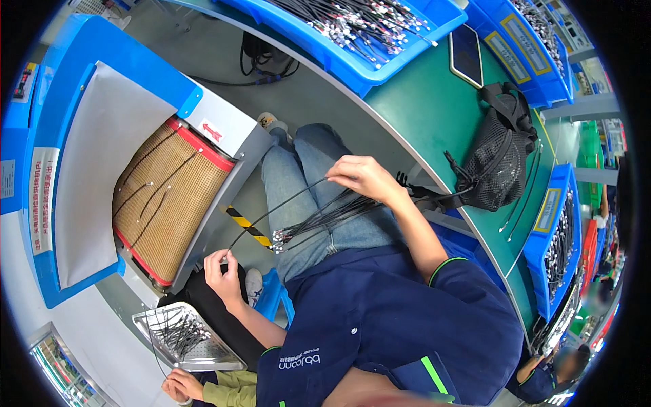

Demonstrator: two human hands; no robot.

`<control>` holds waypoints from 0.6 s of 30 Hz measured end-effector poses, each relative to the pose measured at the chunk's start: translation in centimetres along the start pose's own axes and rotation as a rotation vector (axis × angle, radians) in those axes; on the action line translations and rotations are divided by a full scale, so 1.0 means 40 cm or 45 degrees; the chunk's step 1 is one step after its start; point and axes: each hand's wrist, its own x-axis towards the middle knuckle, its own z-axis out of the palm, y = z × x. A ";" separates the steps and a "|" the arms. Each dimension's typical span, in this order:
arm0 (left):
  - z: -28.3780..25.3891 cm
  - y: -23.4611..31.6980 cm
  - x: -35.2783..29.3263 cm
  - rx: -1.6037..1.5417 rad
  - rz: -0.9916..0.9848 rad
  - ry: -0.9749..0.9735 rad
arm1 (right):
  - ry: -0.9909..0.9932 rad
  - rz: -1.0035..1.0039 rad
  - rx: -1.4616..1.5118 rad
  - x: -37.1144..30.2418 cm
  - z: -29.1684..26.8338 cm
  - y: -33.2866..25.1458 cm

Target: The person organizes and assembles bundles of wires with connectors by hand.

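Note:
A thin black cable is stretched between my two hands, slanting across above my lap. My left hand pinches its lower end between thumb and fingertips, close to the conveyor's side. At the other end, my right hand grips the cable with thumb and forefinger. Beneath it, a bundle of black cables with small white and silver connectors lies across my jeans. The bundle's far end passes under my right forearm toward the green table.
To the left, several cables lie on a brown mesh conveyor belt under a blue-edged hood. A co-worker's hands hold a cable beside a metal tray. The green table bears blue bins, a tablet and a black mesh bag.

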 end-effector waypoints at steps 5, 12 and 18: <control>-0.015 -0.045 -0.002 0.023 0.018 0.021 | 0.031 -0.024 0.024 0.014 0.039 0.006; -0.023 -0.079 -0.009 0.005 -0.061 0.012 | -0.043 -0.030 0.033 0.025 0.064 0.005; -0.030 -0.095 -0.008 -0.004 -0.053 0.009 | -0.035 -0.047 0.060 0.031 0.086 0.004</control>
